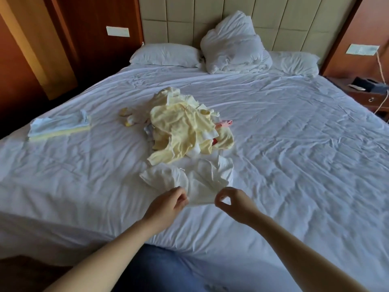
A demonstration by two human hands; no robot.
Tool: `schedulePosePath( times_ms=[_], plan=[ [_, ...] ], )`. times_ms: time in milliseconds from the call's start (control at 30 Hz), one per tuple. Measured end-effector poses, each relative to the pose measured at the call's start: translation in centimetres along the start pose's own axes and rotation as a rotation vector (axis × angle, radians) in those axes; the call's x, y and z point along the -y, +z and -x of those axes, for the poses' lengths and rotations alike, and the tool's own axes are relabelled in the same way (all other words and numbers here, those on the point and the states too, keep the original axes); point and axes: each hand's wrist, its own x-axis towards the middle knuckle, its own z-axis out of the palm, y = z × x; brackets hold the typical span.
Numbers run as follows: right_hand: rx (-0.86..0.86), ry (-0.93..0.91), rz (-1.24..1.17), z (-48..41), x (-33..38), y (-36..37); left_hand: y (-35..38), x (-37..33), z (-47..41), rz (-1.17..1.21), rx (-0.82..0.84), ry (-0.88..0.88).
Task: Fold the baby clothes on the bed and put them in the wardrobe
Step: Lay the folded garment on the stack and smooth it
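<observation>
A white garment [202, 182] lies crumpled on the bed [294, 144], near the middle of the near edge and just in front of the person. The left hand [166, 204] pinches the garment's near left edge, its fingers [180, 196] curled around the cloth. The right hand [233, 202] meets the near right corner with thumb and forefinger closed in a ring, pinching the edge there.

Just beyond the garment, in the middle of the bed, sits a loose pile of baby clothes [185, 127], mostly pale yellow with bits of white and pink showing. A pair of small socks [128, 118] lies at the pile's left side. Well apart, toward the left edge, rests a flat folded stack [59, 127] of pale blue and yellow pieces.

At the far end, a pillow [166, 54] lies flat on the left and a bundled duvet [233, 43] leans against the padded headboard [210, 15]. A nightstand [366, 91] stands at the far right.
</observation>
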Motion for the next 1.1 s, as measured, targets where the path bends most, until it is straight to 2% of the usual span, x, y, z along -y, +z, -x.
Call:
schedulePosePath(
  times_ms=[167,267,367,467,533,700,867,1000,1100],
  plan=[
    [-0.008,-0.033,0.058,1.3,-1.4,1.6,1.0,0.8,0.8,-0.009,0.043,-0.018],
    [-0.107,-0.039,0.116,1.4,-1.7,1.4,0.5,1.6,0.9,-0.026,-0.024,-0.005],
    [-0.214,-0.035,0.186,1.0,-1.7,0.7,-0.5,2.3,0.4,-0.159,-0.144,0.089],
    [-0.237,0.005,0.226,0.3,-1.6,0.2,-1.7,2.3,-0.2,-0.224,-0.234,0.136],
    [-0.245,0.042,0.237,0.0,-1.3,0.0,-2.3,1.8,-0.5,-0.231,-0.244,0.107],
    [-0.234,0.086,0.192,-0.8,-0.5,-0.7,-3.1,0.8,-1.6,-0.095,-0.156,-0.112],
    [-0.285,0.125,-0.138,-2.8,1.0,-2.4,-4.7,0.2,-3.7,0.032,-0.231,-0.172],
    [-0.303,0.045,-0.197,-4.1,2.4,-4.6,-6.6,-0.9,-5.6,0.261,-0.254,-0.227],
    [-0.300,-0.034,-0.214,-4.8,3.5,-6.6,-8.4,-2.0,-6.6,0.392,-0.265,-0.184]
  ],
)
